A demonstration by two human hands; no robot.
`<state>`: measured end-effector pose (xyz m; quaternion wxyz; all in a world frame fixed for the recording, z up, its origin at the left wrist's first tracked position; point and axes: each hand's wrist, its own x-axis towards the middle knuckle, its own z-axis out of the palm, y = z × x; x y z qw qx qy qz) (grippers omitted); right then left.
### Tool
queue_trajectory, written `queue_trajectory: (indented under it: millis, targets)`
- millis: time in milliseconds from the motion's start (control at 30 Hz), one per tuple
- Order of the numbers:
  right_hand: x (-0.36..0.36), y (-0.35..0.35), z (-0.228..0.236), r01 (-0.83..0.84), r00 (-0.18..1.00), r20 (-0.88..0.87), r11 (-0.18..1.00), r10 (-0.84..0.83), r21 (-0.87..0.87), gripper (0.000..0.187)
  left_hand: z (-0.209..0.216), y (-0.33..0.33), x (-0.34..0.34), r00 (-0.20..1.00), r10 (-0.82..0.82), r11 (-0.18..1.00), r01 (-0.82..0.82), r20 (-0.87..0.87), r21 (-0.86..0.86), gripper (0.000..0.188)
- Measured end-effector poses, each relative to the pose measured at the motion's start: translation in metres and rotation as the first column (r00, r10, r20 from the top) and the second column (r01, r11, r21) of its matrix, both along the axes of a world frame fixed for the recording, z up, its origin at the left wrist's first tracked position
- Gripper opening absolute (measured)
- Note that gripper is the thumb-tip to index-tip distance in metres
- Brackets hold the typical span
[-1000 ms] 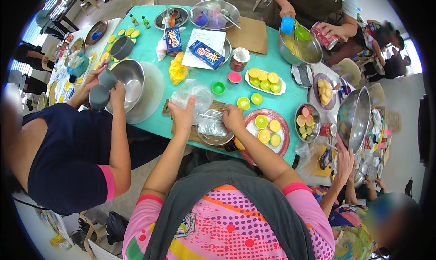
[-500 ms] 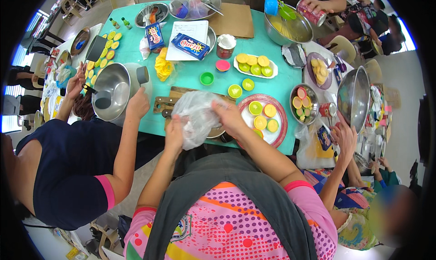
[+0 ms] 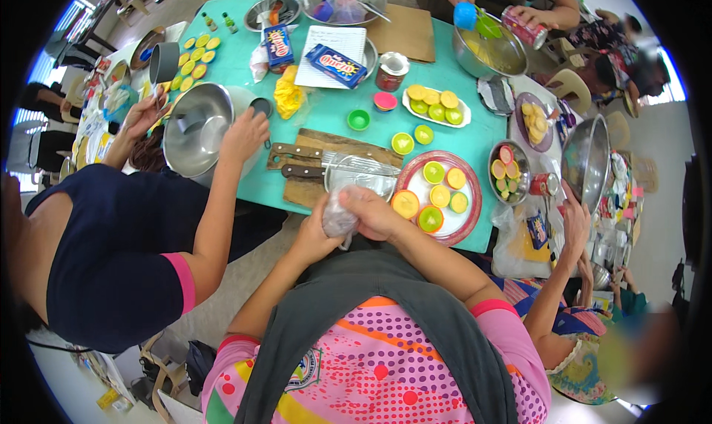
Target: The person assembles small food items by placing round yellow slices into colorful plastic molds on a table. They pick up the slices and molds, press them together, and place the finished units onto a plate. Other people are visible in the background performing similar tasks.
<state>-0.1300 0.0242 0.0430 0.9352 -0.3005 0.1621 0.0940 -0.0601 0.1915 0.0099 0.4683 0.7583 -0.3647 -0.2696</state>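
Close in front of my apron, a clear plastic bag [image 3: 340, 220] is bunched into a small bundle between my hands. My left hand [image 3: 315, 235] is wrapped round it from the left. From the right, my right hand [image 3: 369, 211] closes over its top, thumb pressed on the plastic. Just beyond my hands, a clear round bowl [image 3: 382, 187] sits on a wooden cutting board [image 3: 304, 193]. Two knives with brown handles [image 3: 302, 171] lie across the board. Right of it, a red-rimmed plate [image 3: 475, 190] holds several small cups filled with yellow or green.
At left, a person's hand [image 3: 245, 133] is beside a steel bowl [image 3: 196, 131]. Another person tips a can [image 3: 525, 27] over a mixing bowl [image 3: 489, 57]. A white oval dish [image 3: 463, 116] of filled cups, blue boxes [image 3: 337, 64] and a notebook [image 3: 326, 38] lie on the turquoise table.
The plastic bag, spread wide before, is now gathered into a tight bundle, and my hands have come together. The bowl and knives on the board now show. The view has shifted slightly.
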Motion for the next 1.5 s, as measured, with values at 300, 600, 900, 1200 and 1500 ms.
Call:
queue_trajectory:
  millis: [300,600,900,1200,1500]
  targets:
    - [0.057,0.027,-0.043,0.260,0.936,0.282,0.125,0.211,-0.958,0.014,-0.056,0.087,0.018,0.662,0.612,0.791,-0.521,-0.433,0.323,0.024]
    - [0.101,0.087,-0.103,0.144,0.847,-0.198,-0.571,0.493,-0.808,0.031,-0.081,0.099,0.038,0.701,0.670,0.742,-0.638,-0.246,0.206,0.038]
    - [0.111,0.061,-0.078,0.145,0.669,-0.353,-0.581,0.654,-0.801,0.037,-0.072,0.076,0.064,0.700,0.594,0.589,-0.714,0.398,0.378,0.046]
    - [0.132,0.062,-0.095,0.155,0.509,-0.515,-0.661,0.690,-0.734,0.047,-0.075,0.059,0.059,0.813,0.515,0.598,-0.569,0.273,0.565,0.043]
    - [0.125,0.064,-0.095,0.201,0.604,-0.359,-0.571,0.712,-0.796,0.037,-0.098,0.068,0.051,0.763,0.636,0.670,-0.622,0.118,0.406,0.058]
